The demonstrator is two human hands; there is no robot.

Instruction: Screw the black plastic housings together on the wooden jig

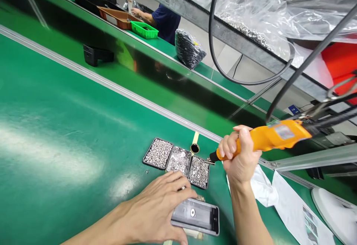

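My right hand point(240, 152) is wrapped round an orange electric screwdriver point(273, 137), held tilted, its black nose and metal bit pointing left over the edge of the right-hand parts tray point(199, 172). My left hand point(158, 207) grips the left end of a grey rectangular housing point(205, 217), thumb below and index finger above. A round washer point(192, 212) lies inside the housing. Between the left fingers a small shiny piece point(183, 188) shows, perhaps a screw. Just beyond this hand are a tray of washers point(180, 159) and a tray of small metal pieces point(158, 152).
A small round black disc point(195, 148) lies on a yellow strip behind the trays. White papers point(295, 207) and a white rounded object point(334, 215) are at right. A dark cable point(213, 32) loops overhead. Behind the partition, a person's arm point(147, 17) shows near a green basket point(145, 31).
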